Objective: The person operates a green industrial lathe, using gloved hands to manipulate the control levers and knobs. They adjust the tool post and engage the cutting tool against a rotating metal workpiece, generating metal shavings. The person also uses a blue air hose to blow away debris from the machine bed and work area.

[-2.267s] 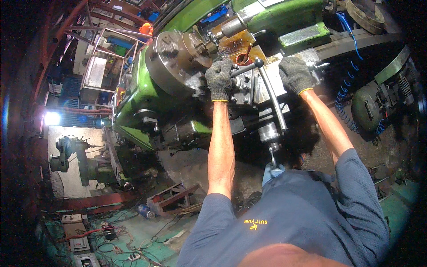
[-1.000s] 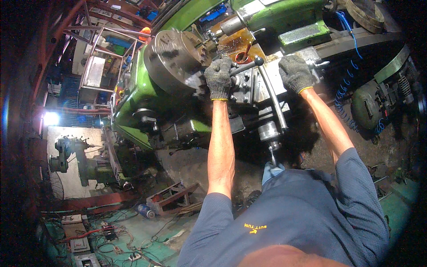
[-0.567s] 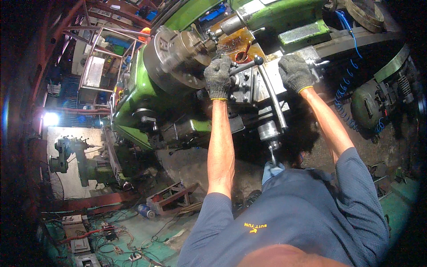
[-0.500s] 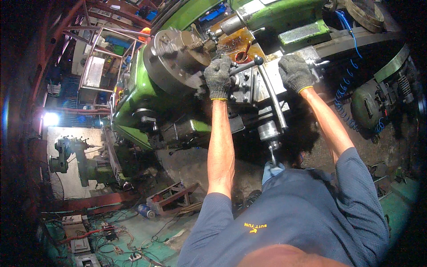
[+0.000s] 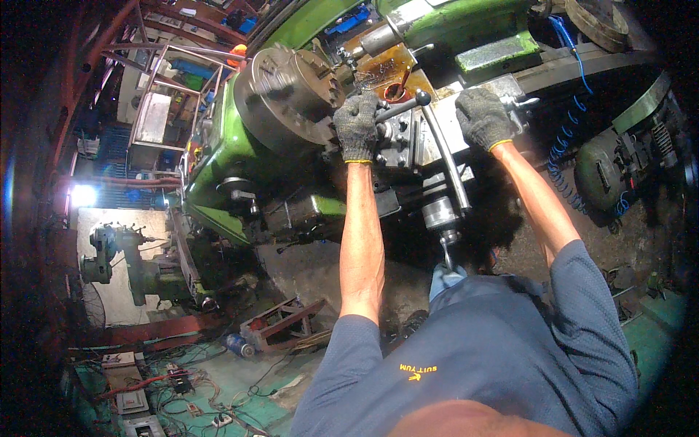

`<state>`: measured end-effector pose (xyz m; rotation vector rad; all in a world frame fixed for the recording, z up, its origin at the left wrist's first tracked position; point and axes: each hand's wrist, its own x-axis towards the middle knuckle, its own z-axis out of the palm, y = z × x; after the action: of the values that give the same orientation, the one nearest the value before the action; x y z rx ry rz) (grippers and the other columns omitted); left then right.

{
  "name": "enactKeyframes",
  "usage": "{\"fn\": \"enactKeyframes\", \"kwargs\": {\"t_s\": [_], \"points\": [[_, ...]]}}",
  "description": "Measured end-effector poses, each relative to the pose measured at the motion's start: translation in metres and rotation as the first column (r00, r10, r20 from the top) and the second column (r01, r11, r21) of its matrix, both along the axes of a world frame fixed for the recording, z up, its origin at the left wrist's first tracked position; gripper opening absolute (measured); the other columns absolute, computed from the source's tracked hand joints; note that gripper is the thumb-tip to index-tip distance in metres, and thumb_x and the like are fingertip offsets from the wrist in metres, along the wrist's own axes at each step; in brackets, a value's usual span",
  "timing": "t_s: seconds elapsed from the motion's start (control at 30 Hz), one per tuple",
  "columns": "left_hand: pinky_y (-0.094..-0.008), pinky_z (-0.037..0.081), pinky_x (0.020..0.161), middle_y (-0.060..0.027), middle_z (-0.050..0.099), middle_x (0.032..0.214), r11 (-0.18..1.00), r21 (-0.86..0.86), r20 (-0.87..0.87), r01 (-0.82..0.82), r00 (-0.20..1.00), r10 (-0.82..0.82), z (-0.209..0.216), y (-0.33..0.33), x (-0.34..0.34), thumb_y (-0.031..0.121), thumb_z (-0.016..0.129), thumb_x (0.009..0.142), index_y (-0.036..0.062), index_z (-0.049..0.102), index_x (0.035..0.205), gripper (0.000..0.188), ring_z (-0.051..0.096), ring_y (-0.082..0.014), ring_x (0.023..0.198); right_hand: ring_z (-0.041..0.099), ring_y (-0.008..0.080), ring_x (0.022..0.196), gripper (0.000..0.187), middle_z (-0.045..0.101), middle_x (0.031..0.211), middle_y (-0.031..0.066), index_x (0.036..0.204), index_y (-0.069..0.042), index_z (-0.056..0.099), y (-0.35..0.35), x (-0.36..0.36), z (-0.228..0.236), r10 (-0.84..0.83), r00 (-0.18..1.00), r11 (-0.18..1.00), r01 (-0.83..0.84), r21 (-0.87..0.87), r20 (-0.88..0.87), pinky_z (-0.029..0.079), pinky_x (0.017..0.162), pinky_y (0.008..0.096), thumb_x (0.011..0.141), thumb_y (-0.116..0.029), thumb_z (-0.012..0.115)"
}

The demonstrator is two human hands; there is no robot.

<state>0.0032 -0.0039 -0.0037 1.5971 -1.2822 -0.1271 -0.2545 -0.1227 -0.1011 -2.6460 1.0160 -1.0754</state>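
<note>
The left grey knit-gloved hand curls its fingers, contents hidden, between the round steel chuck at left and black-knobbed steel lever at right; the right hand rests, apparently for support, on the pale metal slide, grip indeterminable.

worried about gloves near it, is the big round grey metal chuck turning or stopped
Turning: the chuck looks streaked and differs from picture to picture, while the grey-gloved left hand beside it looks sharp.
</note>
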Motion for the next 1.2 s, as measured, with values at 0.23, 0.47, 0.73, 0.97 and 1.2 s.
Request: {"fn": "enactKeyframes", "kwargs": {"t_s": [0.23, 0.47, 0.73, 0.97, 1.2], "points": [[-0.0329, 0.049, 0.062, -0.0072, 0.071, 0.072, 0.999, -0.044, 0.194, 0.014, 0.981, -0.005, -0.0021, 0.0001, 0.0037, 0.018, 0.068, 0.096, -0.0014, 0.073, 0.079, 0.027, 0.062, -0.0134, 0.063, 0.062, 0.0366, 0.099, 0.014, 0.064, 0.096, 0.0154, 0.094, -0.009, 0.063, -0.0008, 0.0008, -0.0016, 0.009, 1.0, 1.0, -0.009, -0.008, 0.014, 0.047, 0.092, 0.0496, 0.088, -0.021, 0.066], [-0.0315, 0.049, 0.061, -0.0059, 0.07, 0.071, 1.0, 0.0, -0.082, 0.012, 0.997, -0.012, -0.0013, 0.0013, -0.0001, 0.018, 0.069, 0.096, -0.001, 0.073, 0.079, 0.026, 0.061, -0.0119, 0.064, 0.061, 0.0366, 0.097, 0.015, 0.064, 0.094, 0.0153, 0.094, -0.009, 0.063, -0.0001, 0.0002, -0.001, 0.009, 1.0, 1.0, -0.009, 0.023, 0.002, 0.047, 0.092, 0.0493, 0.088, -0.021, 0.066], [-0.0337, 0.049, 0.063, -0.0082, 0.071, 0.073, 1.0, 0.028, -0.03, -0.01, 0.999, 0.011, 0.0006, 0.0012, -0.0011, 0.02, 0.065, 0.096, 0.0024, 0.076, 0.082, 0.025, 0.065, -0.0164, 0.065, 0.062, 0.0368, 0.097, 0.013, 0.065, 0.094, 0.0153, 0.091, -0.008, 0.063, -0.0003, 0.0009, -0.0008, 0.006, 1.0, 1.0, -0.006, -0.007, 0.021, 0.048, 0.091, 0.0497, 0.087, -0.02, 0.065], [-0.036, 0.049, 0.065, -0.0103, 0.07, 0.077, 1.0, 0.0, 0.179, 0.014, 0.984, -0.014, -0.0044, 0.0017, 0.0064, 0.021, 0.061, 0.096, 0.0074, 0.076, 0.085, 0.023, 0.067, -0.0237, 0.069, 0.062, 0.037, 0.097, 0.013, 0.065, 0.094, 0.0155, 0.091, -0.008, 0.063, -0.0012, 0.0012, -0.0018, 0.021, 0.998, 1.0, -0.02, -0.024, 0.053, 0.048, 0.091, 0.0497, 0.087, -0.02, 0.065], [-0.0374, 0.049, 0.065, -0.0115, 0.068, 0.077, 0.999, 0.04, 0.112, 0.003, 0.994, -0.008, -0.0038, 0.0023, 0.0038, 0.021, 0.059, 0.096, 0.0059, 0.074, 0.087, 0.023, 0.067, -0.0249, 0.07, 0.062, 0.0369, 0.099, 0.013, 0.064, 0.095, 0.0159, 0.092, -0.008, 0.064, 0.0021, -0.0002, 0.0017, 0.014, 1.0, 1.0, -0.014, 0.007, 0.025, 0.047, 0.092, 0.0497, 0.088, -0.02, 0.066]]}}
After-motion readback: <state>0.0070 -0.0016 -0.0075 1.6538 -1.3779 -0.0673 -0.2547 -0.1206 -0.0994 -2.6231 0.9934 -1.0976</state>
